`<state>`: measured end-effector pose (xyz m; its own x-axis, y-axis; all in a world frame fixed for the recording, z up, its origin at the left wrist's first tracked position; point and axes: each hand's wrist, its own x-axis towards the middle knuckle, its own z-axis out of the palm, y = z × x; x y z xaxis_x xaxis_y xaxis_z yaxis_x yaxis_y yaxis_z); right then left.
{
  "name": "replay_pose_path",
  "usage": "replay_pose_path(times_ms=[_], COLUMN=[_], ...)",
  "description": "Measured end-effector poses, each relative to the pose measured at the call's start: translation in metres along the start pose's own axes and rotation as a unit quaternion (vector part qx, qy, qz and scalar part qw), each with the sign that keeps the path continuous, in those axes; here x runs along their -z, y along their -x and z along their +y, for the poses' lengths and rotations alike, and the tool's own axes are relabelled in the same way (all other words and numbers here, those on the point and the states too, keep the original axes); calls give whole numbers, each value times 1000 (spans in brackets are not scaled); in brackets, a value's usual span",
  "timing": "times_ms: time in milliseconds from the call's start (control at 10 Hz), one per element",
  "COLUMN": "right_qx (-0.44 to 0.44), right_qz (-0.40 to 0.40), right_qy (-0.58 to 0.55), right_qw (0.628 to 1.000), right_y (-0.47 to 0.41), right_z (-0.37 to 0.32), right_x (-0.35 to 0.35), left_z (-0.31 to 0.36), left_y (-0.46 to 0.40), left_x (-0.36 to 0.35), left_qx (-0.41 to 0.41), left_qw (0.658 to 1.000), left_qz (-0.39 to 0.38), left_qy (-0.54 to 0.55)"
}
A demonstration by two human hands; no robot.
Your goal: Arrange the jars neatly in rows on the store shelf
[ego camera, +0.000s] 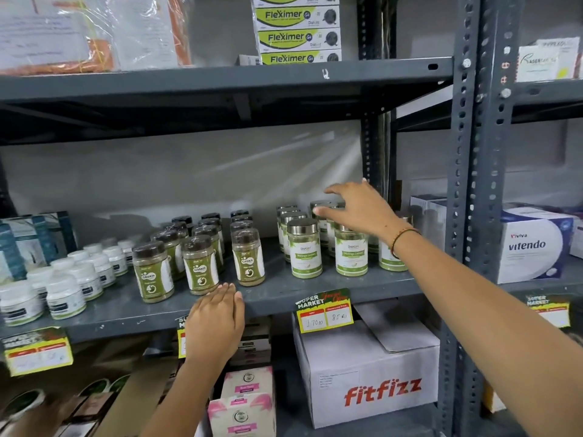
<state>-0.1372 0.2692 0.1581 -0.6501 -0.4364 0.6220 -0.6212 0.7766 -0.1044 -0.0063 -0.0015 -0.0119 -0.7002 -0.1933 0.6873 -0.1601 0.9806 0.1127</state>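
I am partway through tidying the middle shelf (315, 294), and the step in hand is the silver-lidded jars (351, 249) at its right end. My right hand (359, 206) reaches over their lids with the fingers spread and loose, pinching nothing; the fingertips sit just above the back jars, and I cannot tell whether they touch a lid. My left hand (217, 320) lies flat, fingers pressed together, on the shelf's front lip just below the brown-lidded jars (202, 266), holding nothing either

The silver-lidded group reads "Moringa Leaves" under a brand I make out as "Dishiint", though the small print is soft. It stands in rough files, front jars well spaced. The brown-lidded ones say "GASKA" and run in three files going back. To my mind the next move calls for closing on a rear jar and drawing it into line without knocking its neighbours

Elsewhere I read "Fleximer" on the green boxes (298, 36) above, "fitfizz" on the carton (378, 392) below, "vitendo" on the white box (533, 244), and "SUPER MARKET" on a price tag (325, 312) with "85" handwritten
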Motion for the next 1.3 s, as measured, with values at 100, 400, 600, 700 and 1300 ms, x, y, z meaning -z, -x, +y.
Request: replay_pose_path(times_ms=[100, 400, 600, 700, 1300], right_qx=[47, 60, 29, 25, 23], right_qz=[18, -123, -127, -132, -91], right_qy=[-56, -121, -158, -161, -190], right_qw=[997, 983, 979, 978, 977], right_y=[-4, -17, -21, -22, -9], right_z=[-42, -116, -120, -121, -120], right_x=[-11, -85, -94, -95, -79], left_z=[0, -2, -1, -2, -6], left_y=[0, -1, -1, -1, -4], left_x=[-1, -3, -1, -3, -4], left_qx=[1, -2, -5, -6, -16], left_qw=[1000, 1000, 1000, 1000, 999], left_qz=[3, 6, 5, 5, 12], left_qy=[-4, -3, -5, 2, 26])
